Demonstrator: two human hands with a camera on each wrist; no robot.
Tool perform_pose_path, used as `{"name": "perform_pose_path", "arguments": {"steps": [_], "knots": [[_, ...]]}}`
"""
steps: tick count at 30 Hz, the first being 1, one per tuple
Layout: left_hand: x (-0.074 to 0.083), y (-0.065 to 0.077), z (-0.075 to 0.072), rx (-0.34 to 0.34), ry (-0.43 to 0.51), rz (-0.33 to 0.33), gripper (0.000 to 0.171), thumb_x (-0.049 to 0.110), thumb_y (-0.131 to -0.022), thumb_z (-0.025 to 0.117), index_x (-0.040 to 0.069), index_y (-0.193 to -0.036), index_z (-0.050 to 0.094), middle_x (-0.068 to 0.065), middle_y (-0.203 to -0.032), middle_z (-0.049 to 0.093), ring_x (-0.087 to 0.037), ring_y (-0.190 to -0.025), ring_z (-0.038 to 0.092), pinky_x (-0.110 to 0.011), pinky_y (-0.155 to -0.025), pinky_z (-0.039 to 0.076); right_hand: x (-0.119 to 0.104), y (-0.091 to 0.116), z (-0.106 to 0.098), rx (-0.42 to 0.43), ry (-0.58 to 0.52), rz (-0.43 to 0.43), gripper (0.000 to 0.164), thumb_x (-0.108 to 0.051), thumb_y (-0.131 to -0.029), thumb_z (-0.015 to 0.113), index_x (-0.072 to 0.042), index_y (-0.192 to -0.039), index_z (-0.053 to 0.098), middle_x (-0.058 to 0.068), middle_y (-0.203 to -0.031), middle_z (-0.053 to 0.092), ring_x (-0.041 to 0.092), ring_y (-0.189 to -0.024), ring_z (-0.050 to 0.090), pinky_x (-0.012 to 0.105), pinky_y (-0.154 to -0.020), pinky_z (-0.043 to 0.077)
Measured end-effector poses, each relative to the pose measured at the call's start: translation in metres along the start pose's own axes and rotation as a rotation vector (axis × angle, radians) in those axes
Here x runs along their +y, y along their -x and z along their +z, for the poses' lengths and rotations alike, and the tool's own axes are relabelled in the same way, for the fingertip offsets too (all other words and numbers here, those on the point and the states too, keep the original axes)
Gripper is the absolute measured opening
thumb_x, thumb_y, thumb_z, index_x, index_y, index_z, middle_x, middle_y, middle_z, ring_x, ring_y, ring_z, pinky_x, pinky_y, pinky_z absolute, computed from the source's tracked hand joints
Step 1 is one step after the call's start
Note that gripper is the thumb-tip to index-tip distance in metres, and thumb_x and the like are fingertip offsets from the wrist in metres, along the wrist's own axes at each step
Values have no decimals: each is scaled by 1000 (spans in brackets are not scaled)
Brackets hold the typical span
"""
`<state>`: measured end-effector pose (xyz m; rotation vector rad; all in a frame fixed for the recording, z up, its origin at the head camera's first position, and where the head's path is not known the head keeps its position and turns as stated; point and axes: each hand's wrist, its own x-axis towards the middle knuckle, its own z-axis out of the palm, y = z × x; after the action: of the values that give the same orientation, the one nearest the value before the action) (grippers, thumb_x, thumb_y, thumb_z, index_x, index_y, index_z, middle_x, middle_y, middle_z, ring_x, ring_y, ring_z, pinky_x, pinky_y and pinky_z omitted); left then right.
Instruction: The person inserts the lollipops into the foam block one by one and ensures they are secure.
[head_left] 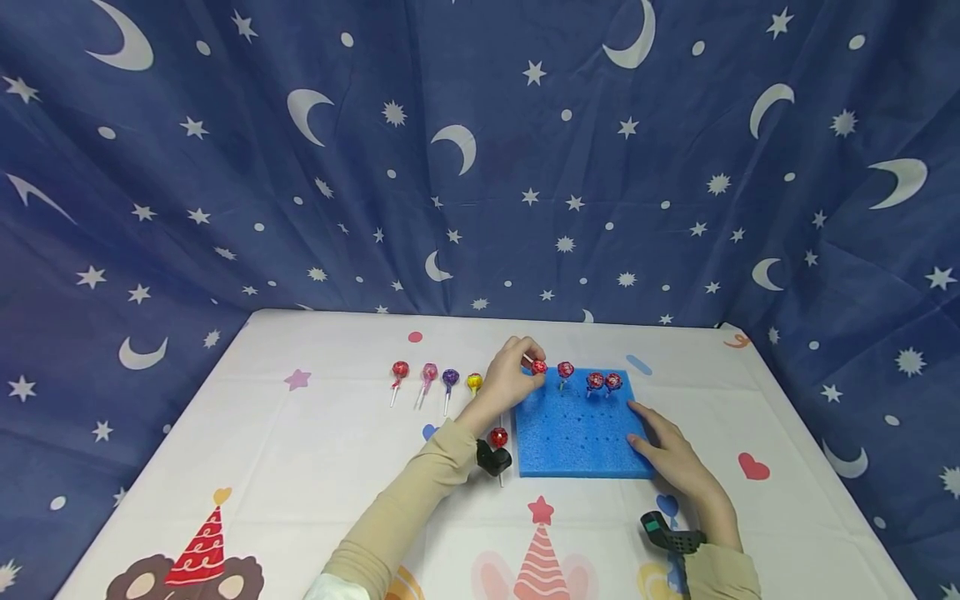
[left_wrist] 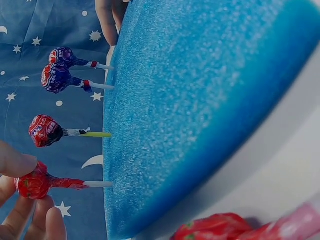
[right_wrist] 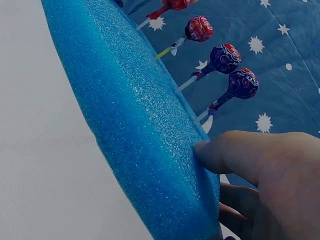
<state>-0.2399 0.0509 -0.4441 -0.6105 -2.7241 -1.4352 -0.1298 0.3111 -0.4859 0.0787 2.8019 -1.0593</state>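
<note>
At the far left corner of a blue foam board (head_left: 577, 433), my left hand (head_left: 510, 379) pinches the wrapped head of a red lollipop (left_wrist: 35, 182) between thumb and fingers. Its white stick meets the board's face in the left wrist view. Along the same far side stand a dark red lollipop (head_left: 566, 369) on a yellow-green stick and two purple-and-red lollipops (right_wrist: 243, 83), close together. My right hand (head_left: 675, 454) rests on the board's right edge, thumb on the top face and the other fingers along the side, holding no lollipop.
Left of the board, a red lollipop (head_left: 401, 369), a pink lollipop (head_left: 429, 372), a purple lollipop (head_left: 450, 377) and a yellow lollipop (head_left: 475, 381) lie in a row. Another red lollipop (head_left: 498, 437) lies beside my left wrist. A starry blue curtain (head_left: 480, 167) hangs behind the white table.
</note>
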Motion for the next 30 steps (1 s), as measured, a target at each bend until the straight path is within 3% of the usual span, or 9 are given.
{"name": "perform_pose_path", "arguments": {"steps": [16,30], "knots": [[-7,4,0,-3,27,-4,22,12,-82,73,13,-101,61,-5,-105,57,-19,-97,60,-26,-80,49,-1,1,2,-7,-10,6,63,-27,-97,50,-10,-151,24,27,-156,17,57,-141,10,75,-101,17],[-13,32,-14,22,79,-23,27,13,-85,70,7,-111,63,-10,-109,60,-22,-93,61,-27,-78,50,-1,1,1,3,-3,0,62,-27,-97,50,-10,-151,25,28,-156,18,57,-140,10,76,-101,17]]}}
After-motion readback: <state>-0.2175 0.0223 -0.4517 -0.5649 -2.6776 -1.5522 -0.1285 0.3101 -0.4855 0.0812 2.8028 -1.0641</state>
